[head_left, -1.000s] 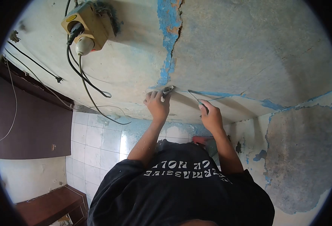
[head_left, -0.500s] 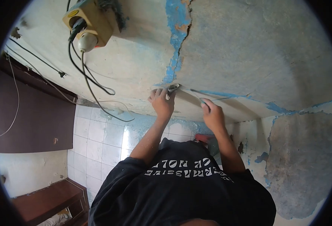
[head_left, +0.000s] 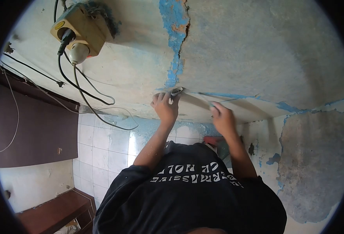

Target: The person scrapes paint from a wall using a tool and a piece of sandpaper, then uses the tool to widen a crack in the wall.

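Observation:
My left hand [head_left: 165, 108] is at the wall, its fingers wrapped round a small curled grey-white piece [head_left: 176, 91], just below the blue vertical crack [head_left: 176, 50]. To the right, my right hand [head_left: 222, 116] is closed on the handle of a thin scraping tool [head_left: 206, 100]. The tool slants up and left towards a blue strip [head_left: 234, 95] of exposed wall. Its tip lies near that strip; whether it touches the wall cannot be told. My right hand is slightly blurred.
A yellowish socket box [head_left: 87, 29] with plugs and hanging black cables [head_left: 87, 92] juts out at upper left. A dark brown panel [head_left: 35, 121] stands at left, above a brown wooden ledge [head_left: 55, 204]. White floor tiles [head_left: 115, 144] show below. Peeled grey plaster [head_left: 312, 156] covers the right wall.
My right hand has moved slightly right and down with the tool. My left hand still holds the curled piece. The view has shifted, so the socket box appears further left and lower.

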Motion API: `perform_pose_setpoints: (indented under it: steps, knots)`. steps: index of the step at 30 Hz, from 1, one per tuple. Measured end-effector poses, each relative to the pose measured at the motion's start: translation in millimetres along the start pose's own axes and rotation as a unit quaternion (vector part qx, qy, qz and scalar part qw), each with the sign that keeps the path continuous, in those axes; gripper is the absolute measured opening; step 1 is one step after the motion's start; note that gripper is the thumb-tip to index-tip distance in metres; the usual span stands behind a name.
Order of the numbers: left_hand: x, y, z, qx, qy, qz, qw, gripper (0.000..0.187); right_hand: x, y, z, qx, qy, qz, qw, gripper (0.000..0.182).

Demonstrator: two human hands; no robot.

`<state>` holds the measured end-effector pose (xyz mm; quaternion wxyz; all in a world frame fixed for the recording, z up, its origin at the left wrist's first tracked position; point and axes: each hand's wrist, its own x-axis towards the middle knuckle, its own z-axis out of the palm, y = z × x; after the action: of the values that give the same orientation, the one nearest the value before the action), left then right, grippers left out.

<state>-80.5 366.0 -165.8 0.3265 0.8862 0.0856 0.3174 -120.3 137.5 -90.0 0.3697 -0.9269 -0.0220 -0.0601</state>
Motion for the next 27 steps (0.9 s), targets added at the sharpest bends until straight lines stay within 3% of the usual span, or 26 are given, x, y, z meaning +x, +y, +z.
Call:
perform_pose_setpoints:
  steps: [1,2,7,10,15,19,22,27]
  knots:
    - [-1,2,0,-0.003,0.002,-0.001,1.000,0.025,2,-6,11,-0.017,-0.018,-0.016,1.000,0.029]
    - [-4,4,0,-0.006,0.002,0.001,1.000,0.025,2,-12,16,-0.046,-0.045,0.028,0.998,0.029]
    - [-1,0,-1,0.008,-0.007,0.005,1.000,0.031,-10,-6,-18,0.032,0.011,0.011,0.999,0.028]
    - [-1,-2,1,-0.006,-0.004,0.001,1.000,0.029,-1,-6,-8,-0.055,-0.009,-0.005,0.998,0.029]
    - [0,0,-3,-0.003,-0.008,-0.007,1.000,0.023,-10,-12,-14,-0.041,0.007,-0.022,0.999,0.029]
    - [3,-5,-1,-0.012,-0.005,0.026,1.000,0.025,-10,-15,-12,-0.110,0.017,-0.020,0.994,0.030]
    - [4,-2,2,-0.015,-0.010,0.018,1.000,0.028,-12,-11,-15,-0.064,0.042,-0.042,0.996,0.027]
    - [3,-5,-1,-0.015,-0.016,0.030,0.999,0.027,-10,-15,-11,-0.117,0.027,-0.016,0.993,0.028]
